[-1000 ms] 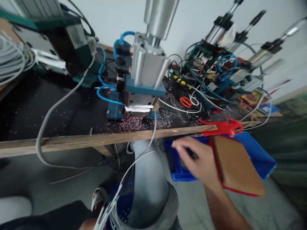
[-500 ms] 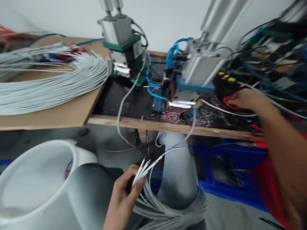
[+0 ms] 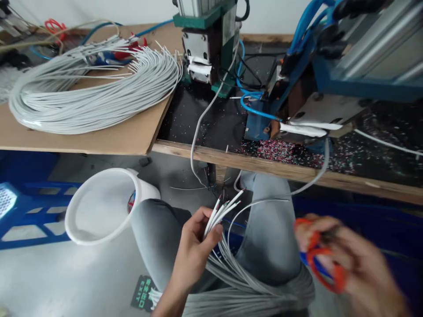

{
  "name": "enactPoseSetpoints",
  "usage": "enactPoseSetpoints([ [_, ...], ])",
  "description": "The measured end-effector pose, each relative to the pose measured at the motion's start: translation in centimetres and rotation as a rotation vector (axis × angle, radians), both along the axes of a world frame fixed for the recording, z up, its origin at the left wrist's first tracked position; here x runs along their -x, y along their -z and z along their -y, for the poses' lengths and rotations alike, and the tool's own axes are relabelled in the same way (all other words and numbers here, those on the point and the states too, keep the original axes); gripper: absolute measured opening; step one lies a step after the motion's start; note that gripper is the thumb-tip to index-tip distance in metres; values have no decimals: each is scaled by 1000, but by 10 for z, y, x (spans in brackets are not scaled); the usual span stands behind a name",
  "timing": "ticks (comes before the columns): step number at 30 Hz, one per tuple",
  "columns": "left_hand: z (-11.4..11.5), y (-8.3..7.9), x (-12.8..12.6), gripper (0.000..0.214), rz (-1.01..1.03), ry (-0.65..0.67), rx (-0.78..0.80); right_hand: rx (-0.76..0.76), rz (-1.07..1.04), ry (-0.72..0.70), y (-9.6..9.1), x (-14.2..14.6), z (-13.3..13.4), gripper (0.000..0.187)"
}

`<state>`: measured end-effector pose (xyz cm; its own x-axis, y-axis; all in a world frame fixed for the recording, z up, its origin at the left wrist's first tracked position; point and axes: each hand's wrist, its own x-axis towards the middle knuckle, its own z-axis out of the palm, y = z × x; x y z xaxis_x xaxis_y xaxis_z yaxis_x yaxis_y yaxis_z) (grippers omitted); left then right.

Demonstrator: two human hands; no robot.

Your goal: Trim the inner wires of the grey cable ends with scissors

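Observation:
My left hand [image 3: 198,246] is closed round several white cable ends [image 3: 220,215], whose tips fan out above the thumb with bits of red and green wire showing. These belong to a bundle of grey cables [image 3: 251,295] lying across the lap. One cable strays from the bundle to the right. My right hand [image 3: 346,259], smeared by motion, grips orange-handled scissors [image 3: 325,264] to the right of the right knee. Their blades are hidden or too blurred to make out.
A large coil of grey cable [image 3: 99,105] rests on cardboard [image 3: 132,141] at the left. Two pneumatic machines, a green one [image 3: 205,48] and a blue one [image 3: 327,101], stand on the bench. Coloured scraps [image 3: 277,149] litter its edge [image 3: 264,167]. A white bucket [image 3: 77,220] stands by the left knee.
My right hand has picked up the orange-handled scissors from the bench and brought them down towards the lap. My left hand keeps hold of the cable ends. The view has shifted left.

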<state>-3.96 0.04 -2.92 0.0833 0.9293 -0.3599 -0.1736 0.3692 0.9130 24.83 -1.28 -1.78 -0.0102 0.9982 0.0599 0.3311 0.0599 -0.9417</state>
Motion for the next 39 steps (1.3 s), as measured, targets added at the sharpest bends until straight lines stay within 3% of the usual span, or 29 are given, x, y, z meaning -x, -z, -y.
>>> enactPoseSetpoints([
  [2,1,1,1,22,12,-4,3,111,-103,-152,24,32,3,11],
  [4,1,2,1,21,17,3,0,125,-120,-198,37,56,5,15],
  [8,2,3,2,22,-2,28,3,172,-33,-207,39,77,9,17],
  [21,2,1,0,26,-62,82,37,185,28,-197,41,91,18,30],
  [39,4,-1,-4,28,-70,127,84,138,26,-158,51,90,25,27],
])
